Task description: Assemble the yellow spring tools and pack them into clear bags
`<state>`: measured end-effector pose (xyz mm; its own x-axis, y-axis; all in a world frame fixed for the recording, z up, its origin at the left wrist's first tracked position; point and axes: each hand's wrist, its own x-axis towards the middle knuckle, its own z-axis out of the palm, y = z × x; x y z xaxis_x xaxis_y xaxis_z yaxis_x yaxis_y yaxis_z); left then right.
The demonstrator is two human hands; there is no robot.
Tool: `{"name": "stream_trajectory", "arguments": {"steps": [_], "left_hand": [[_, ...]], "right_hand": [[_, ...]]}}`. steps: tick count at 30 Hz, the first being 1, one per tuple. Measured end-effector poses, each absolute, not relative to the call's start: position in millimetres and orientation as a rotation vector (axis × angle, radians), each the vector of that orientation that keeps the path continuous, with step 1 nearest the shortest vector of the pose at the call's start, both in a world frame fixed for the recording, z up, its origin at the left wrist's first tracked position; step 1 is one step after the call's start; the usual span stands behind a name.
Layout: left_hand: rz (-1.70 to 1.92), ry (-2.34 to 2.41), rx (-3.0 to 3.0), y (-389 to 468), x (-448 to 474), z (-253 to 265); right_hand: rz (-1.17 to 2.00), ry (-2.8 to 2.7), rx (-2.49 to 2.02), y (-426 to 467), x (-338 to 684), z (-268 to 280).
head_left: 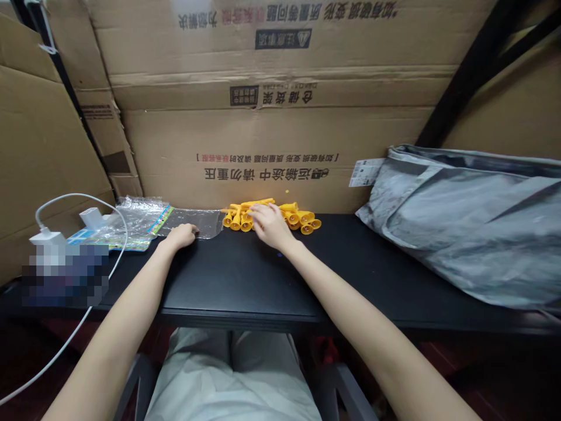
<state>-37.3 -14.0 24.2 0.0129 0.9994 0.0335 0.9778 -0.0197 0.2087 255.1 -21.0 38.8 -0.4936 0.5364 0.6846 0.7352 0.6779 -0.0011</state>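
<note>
Reaching among yellow horns [294, 218] on the desk [239, 278], apparently arranging them, the right hand [270, 223] likely needs a careful pinch; the left hand [181, 235] lies at a clear bag [209, 223]. Either's grip cannot be told.

Yellow trumpet-shaped pieces [305, 218] brighten a black tabletop [245, 275]; the cardboard [263, 131] is brown with black-and-red lettering [267, 173], the bag [477, 228] grey, the cable [79, 195] white.

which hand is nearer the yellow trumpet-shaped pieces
Right. The right hand is at the yellow pieces, its fingers over them; the left hand is off to their left, at the clear plastic.
</note>
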Motion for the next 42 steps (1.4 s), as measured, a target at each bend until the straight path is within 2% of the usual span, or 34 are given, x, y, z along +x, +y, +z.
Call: {"name": "stream_trajectory", "arguments": {"steps": [4, 12, 28, 36, 42], "left_hand": [[0.169, 2.222, 2.104, -18, -30, 29], [0.136, 2.22, 2.169, -20, -24, 23], [-0.012, 2.344, 2.099, -29, -19, 29], [0.142, 2.427, 2.112, -28, -13, 25], [0.359, 2.28, 2.292, -23, -10, 21]], "right_hand": [[-0.363, -2.443, -1.014, -16, 213, 34], [-0.136, -2.485, -1.328, 14, 176, 27], [-0.322, -2.359, -1.429, 10, 169, 16], [-0.384, -2.257, -1.504, 6, 167, 13], [-0.448, -2.299, -1.467, 7, 170, 8]]}}
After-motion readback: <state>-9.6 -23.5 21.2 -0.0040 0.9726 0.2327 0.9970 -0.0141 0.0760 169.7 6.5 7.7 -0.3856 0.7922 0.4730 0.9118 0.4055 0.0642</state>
